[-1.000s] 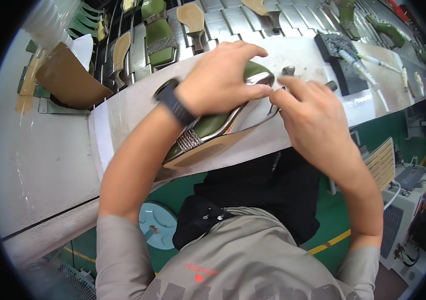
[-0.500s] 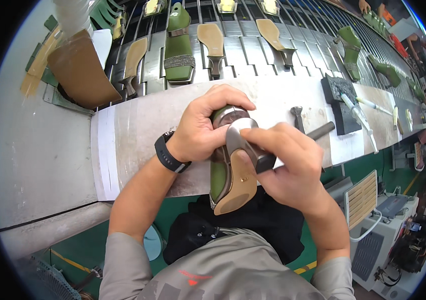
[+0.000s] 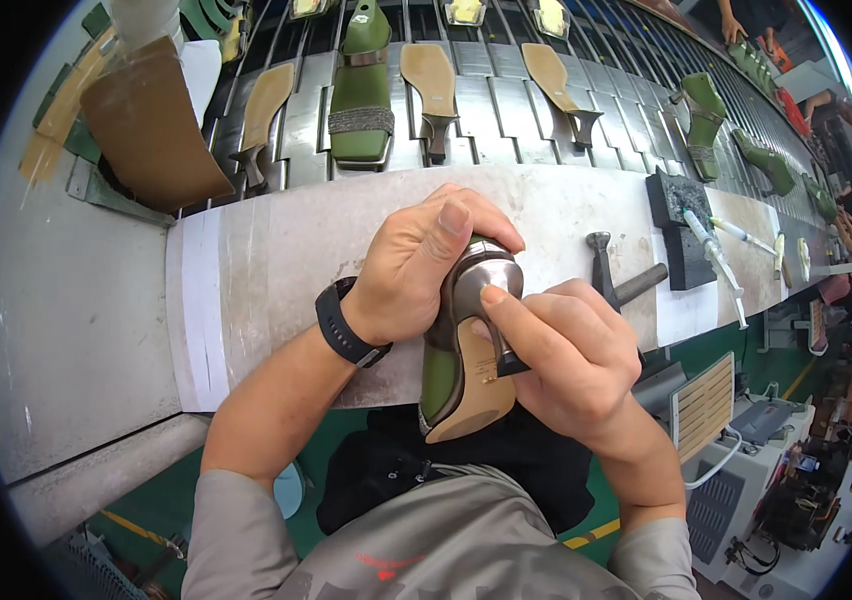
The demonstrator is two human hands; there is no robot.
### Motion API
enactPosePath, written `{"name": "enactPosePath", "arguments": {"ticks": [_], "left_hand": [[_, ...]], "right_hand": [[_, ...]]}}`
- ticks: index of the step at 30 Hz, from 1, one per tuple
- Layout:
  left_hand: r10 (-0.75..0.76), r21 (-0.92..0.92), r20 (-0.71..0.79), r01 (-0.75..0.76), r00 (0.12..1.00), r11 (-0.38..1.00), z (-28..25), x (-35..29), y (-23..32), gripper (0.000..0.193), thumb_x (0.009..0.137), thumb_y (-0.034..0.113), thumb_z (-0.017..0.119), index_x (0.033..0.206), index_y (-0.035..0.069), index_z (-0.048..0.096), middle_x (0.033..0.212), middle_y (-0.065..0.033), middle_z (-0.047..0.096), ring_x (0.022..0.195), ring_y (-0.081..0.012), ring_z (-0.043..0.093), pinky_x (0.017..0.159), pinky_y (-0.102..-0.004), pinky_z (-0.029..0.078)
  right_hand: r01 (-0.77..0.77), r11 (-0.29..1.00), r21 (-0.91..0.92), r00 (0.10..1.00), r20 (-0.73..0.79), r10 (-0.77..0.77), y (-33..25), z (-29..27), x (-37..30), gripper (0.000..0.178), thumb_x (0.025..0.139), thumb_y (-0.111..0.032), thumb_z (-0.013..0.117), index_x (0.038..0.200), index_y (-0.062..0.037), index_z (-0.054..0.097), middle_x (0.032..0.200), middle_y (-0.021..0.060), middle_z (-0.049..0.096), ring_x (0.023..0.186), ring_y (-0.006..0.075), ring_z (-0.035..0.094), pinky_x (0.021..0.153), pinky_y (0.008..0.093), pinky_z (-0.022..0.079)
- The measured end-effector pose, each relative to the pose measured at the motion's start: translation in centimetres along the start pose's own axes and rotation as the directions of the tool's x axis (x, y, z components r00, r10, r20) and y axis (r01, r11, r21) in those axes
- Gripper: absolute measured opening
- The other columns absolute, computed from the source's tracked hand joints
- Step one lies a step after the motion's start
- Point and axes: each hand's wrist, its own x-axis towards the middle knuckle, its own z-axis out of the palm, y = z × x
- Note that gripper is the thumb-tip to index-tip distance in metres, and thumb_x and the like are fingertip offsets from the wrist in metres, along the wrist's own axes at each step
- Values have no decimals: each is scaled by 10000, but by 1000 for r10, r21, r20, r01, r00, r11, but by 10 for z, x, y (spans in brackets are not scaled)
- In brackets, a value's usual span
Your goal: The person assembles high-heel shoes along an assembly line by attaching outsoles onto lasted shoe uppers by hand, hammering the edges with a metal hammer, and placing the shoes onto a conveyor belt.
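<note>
A sandal on a green shoe last (image 3: 439, 375) is held sole-up over the bench edge, its toe toward me. My left hand (image 3: 421, 255) wraps its fingers round the heel end, the thumb lifted along the side. My right hand (image 3: 581, 350) grips the metallic grey heel (image 3: 486, 285), index fingertip on its curved surface and the other fingers curled near its dark tip. The tan sole (image 3: 476, 408) shows below the heel. Whether the heel sits fully against the sole is hidden by my fingers. Just beyond my right hand lies a hammer (image 3: 601, 262) with a dark handle.
Past the bench (image 3: 276, 250), a slatted conveyor (image 3: 491, 130) carries several tan insoles with heels and green lasts (image 3: 361, 115). Two syringe-like tubes (image 3: 711, 250) rest by a black block (image 3: 681, 235). A brown board (image 3: 151, 130) stands left. Other people are at far right.
My left thumb has lifted off the heel area and now points upward. The heel has turned with my right hand, its dark tip swinging toward me and left. My view shifted slightly.
</note>
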Motion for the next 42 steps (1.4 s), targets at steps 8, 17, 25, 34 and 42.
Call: {"name": "enactPosePath", "arguments": {"ticks": [8, 17, 25, 34, 42], "left_hand": [[13, 22, 25, -13, 1000, 1000, -1, 1, -1, 692, 1171, 487, 276, 1019, 3, 747, 1051, -148, 729, 1018, -243, 638, 959, -383, 489], [27, 1, 20, -27, 999, 1000, -2, -3, 0, 658, 1145, 518, 361, 1018, -9, 735, 1065, -142, 711, 1020, -240, 633, 972, -368, 475], [-210, -294, -62, 183, 976, 938, -19, 5, -10, 353, 1002, 232, 511, 996, -55, 716, 1050, -157, 724, 1029, -215, 650, 1002, -335, 471], [-209, 111, -262, 244, 942, 963, 26, 20, 6, 305, 1039, 197, 572, 1015, -44, 757, 867, -30, 713, 760, -75, 603, 692, -238, 493], [-232, 6, -169, 237, 958, 972, 31, 24, -9, 456, 1140, 324, 475, 1047, -21, 759, 756, -18, 692, 713, -77, 592, 676, -260, 492]], "right_hand": [[7, 999, 39, 1000, 5, -7, 5, 2, 0, 469, 635, -46, 748, 1093, 55, 760, 818, 58, 607, 624, 195, 556, 541, 315, 470], [49, 997, 68, 996, 65, -53, 11, 0, 10, 431, 647, -41, 739, 1069, 46, 753, 823, 45, 600, 666, 193, 564, 563, 318, 480], [-474, 738, 481, 871, 129, 475, 35, 7, -1, 306, 881, -54, 821, 1168, -15, 721, 913, 83, 728, 797, 163, 700, 701, 307, 566], [-555, 832, -14, 751, 421, 508, 18, -44, 49, 414, 960, -363, 722, 827, 29, 741, 710, 192, 715, 684, 356, 729, 654, 420, 594], [-326, 912, -248, 748, 522, 409, 33, -38, 46, 369, 910, -289, 757, 786, 58, 736, 681, 243, 671, 674, 420, 691, 641, 490, 565]]}}
